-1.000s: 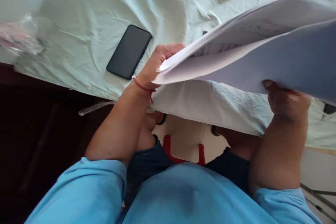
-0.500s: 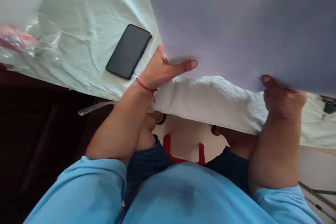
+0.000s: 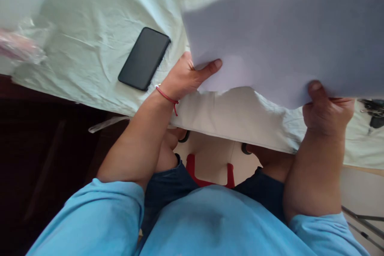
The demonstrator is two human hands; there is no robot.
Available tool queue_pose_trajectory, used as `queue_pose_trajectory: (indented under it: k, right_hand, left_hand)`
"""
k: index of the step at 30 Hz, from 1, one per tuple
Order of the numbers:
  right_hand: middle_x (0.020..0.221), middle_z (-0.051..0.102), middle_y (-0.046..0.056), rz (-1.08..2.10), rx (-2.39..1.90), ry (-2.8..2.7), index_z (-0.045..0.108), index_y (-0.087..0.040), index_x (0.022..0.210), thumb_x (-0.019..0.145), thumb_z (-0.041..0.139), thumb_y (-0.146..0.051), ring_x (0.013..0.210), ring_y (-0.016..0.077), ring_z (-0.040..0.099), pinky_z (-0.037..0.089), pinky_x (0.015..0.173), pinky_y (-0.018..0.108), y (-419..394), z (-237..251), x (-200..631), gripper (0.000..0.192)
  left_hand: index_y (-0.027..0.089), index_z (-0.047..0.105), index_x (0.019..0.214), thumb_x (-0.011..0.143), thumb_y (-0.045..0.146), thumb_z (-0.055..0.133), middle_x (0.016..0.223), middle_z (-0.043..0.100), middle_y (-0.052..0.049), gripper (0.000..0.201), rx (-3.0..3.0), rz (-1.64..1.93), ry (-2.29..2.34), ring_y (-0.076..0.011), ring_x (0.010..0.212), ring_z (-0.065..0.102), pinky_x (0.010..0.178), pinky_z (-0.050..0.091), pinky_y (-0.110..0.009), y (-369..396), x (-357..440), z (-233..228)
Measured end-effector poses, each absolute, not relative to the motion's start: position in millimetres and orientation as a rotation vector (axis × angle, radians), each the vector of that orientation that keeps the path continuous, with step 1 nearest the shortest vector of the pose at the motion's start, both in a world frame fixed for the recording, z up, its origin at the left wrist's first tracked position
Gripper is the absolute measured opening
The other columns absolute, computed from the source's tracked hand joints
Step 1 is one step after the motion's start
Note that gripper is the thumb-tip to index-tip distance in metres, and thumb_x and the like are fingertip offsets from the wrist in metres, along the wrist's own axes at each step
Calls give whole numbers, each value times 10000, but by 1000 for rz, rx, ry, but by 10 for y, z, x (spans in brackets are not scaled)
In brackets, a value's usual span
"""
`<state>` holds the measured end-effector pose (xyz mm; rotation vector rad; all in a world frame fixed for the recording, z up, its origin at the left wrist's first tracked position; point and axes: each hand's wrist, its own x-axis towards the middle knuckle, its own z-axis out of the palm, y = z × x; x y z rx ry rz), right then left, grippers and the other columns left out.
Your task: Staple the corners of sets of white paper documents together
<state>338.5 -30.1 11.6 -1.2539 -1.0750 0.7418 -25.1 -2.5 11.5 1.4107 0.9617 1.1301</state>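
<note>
A large pale sheet of paper (image 3: 279, 40) is held up above the cloth-covered table, its near edge bowed. Whether it is one sheet or more I cannot tell. My left hand (image 3: 192, 74) grips its near left corner, thumb on top and the other fingers hidden beneath. Along the near edge further right, my right hand (image 3: 327, 108) pinches the paper the same way, thumb on top. A black smartphone (image 3: 144, 58) lies screen up on the cloth, just left of my left hand.
A pale green cloth (image 3: 90, 48) covers the table, wrinkled in places. Clear plastic wrapping with something pink inside (image 3: 21, 46) lies at the far left. Small dark objects, perhaps keys, (image 3: 376, 120) lie at the right edge. A red stool-like frame (image 3: 190, 166) shows below.
The paper's far left corner has come down and nearer, uncovering more cloth behind it. My right hand has shifted slightly right; both hands keep their grip.
</note>
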Motion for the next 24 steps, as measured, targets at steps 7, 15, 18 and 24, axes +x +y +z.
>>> queue_pose_trajectory:
  k: [7, 15, 18, 24]
  right_hand:
    - [965, 781, 58, 718, -1292, -1027, 835, -160, 881, 655, 1014, -447, 1040, 205, 769, 666, 1085, 409, -398, 306, 3376, 406]
    - [1093, 822, 75, 888, -1459, -954, 862, -162, 949, 574, 1066, -422, 990, 175, 787, 699, 936, 279, -488, 324, 3461, 500]
    - [1096, 823, 99, 1001, -1597, -907, 857, -143, 985, 550, 1085, -491, 867, 162, 773, 697, 797, 258, -536, 319, 3537, 602]
    - [1005, 808, 134, 1075, -1681, -867, 818, -119, 963, 464, 1095, -584, 849, 234, 778, 716, 767, 369, -556, 287, 3639, 736]
  left_hand:
    - [191, 790, 1061, 1018, 562, 781, 1060, 810, -53, 374, 1231, 1014, 1059, -373, 1397, 742, 1097, 691, -469, -158, -179, 281]
    - [221, 727, 874, 916, 775, 810, 812, 769, -22, 563, 1173, 1011, 1140, -291, 1032, 790, 875, 670, -411, -21, -212, 142]
    - [227, 717, 862, 922, 728, 834, 795, 749, -17, 518, 1176, 1001, 1164, -268, 992, 764, 829, 635, -389, 4, -235, 110]
    - [195, 717, 860, 1015, 590, 787, 761, 722, -29, 430, 1148, 928, 1146, -285, 1000, 799, 812, 656, -372, -55, -147, 253]
